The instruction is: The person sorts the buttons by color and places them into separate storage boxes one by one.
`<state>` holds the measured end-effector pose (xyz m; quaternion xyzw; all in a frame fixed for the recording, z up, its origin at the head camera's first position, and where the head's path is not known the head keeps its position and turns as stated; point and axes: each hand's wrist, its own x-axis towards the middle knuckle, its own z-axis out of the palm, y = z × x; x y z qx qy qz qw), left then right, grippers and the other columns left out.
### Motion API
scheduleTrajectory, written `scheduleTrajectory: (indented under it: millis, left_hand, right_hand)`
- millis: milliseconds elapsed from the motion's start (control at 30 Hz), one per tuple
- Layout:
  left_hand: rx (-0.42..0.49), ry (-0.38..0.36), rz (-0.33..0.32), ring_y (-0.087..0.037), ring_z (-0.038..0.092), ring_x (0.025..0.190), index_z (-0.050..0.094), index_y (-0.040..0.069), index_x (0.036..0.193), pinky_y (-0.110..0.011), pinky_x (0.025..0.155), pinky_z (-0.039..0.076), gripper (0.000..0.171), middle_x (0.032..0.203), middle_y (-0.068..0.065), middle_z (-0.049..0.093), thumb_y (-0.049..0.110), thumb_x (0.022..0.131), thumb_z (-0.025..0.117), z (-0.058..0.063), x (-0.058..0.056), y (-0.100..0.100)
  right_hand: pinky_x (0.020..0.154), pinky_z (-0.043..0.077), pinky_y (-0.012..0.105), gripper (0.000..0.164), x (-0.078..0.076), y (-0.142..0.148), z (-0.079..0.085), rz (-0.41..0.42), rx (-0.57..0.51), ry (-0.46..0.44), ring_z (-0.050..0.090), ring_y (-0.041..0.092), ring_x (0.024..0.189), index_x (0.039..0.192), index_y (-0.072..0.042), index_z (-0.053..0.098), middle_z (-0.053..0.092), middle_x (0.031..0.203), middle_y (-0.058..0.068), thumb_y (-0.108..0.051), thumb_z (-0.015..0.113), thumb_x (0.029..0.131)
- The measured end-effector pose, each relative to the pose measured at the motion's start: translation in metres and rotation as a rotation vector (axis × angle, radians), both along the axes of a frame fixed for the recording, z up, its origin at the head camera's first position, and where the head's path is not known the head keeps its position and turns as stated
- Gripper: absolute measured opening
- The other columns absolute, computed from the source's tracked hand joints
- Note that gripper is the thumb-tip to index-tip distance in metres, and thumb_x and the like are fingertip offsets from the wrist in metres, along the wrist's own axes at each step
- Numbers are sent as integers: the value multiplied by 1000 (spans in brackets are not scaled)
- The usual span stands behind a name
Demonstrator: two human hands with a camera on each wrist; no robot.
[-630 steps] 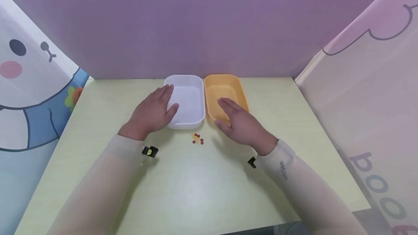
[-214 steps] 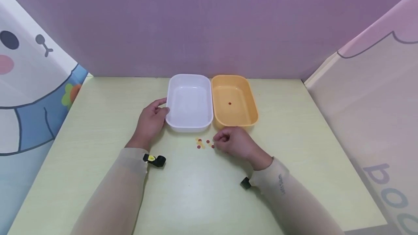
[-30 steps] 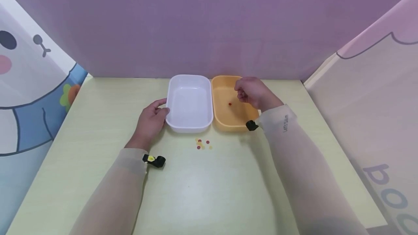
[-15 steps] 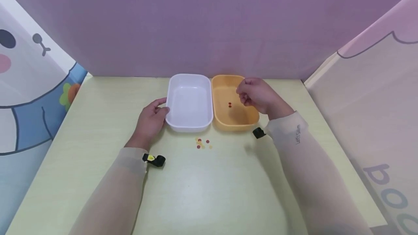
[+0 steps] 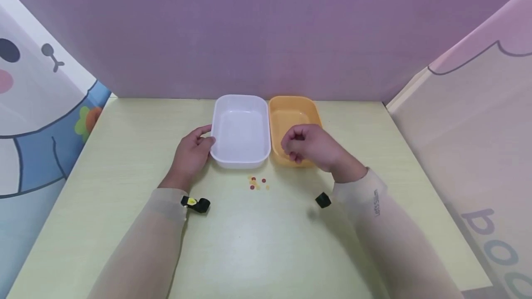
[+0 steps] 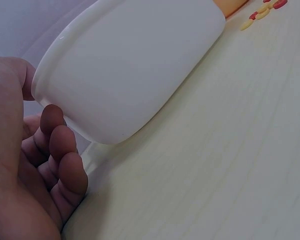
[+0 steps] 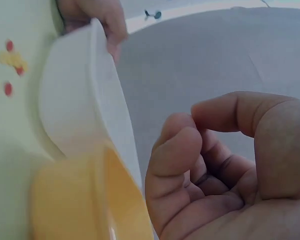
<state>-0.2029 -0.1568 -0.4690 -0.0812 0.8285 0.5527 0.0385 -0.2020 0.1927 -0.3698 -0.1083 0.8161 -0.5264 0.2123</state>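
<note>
Pale sleeves, black wrist cameras.

White tray, orange tray, 3 red pieces, seemingly yellow pieces.

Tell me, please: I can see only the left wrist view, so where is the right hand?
Observer: In the head view, the right hand is over the orange tray.
Operator: Thank you. Does it hold something?
Observer: In the right wrist view, its fingers are curled, and nothing shows between them.
Operator: And what is visible inside the white tray?
Observer: Only the bare white floor of the white tray, in the head view.
</note>
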Motion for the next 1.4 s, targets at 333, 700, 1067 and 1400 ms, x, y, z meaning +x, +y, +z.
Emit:
scheduleTrajectory:
  millis: [333,700,1067,1400]
  left_hand:
    - [1,-2,4,-24,64,87,59,33,164,-37,83,55,52,100,-7,67,41,112,58,-1,-1,-2]
    - [2,-7,6,-24,63,87,58,32,165,-36,81,55,52,100,-7,66,40,113,58,3,1,-1]
    - [9,-18,11,-25,63,89,57,33,165,-36,82,55,52,103,-7,66,40,113,57,3,2,-1]
    - [14,-21,10,-25,63,90,58,34,164,-37,83,55,51,104,-9,68,40,113,59,3,3,-1]
  right_hand:
    - [70,65,36,8,28,-22,-24,132,103,87,70,24,75,100,-14,80,74,86,7,-16,74,104]
    - [71,56,31,3,39,-36,-57,195,275,123,64,16,74,99,-21,82,73,85,-3,-18,82,100]
    - [79,55,33,6,41,-40,-69,171,348,90,64,17,85,98,-24,81,72,87,-3,-19,84,99]
    - [82,54,32,12,48,-40,-71,188,384,152,63,16,87,94,-23,82,72,85,-6,-12,84,96]
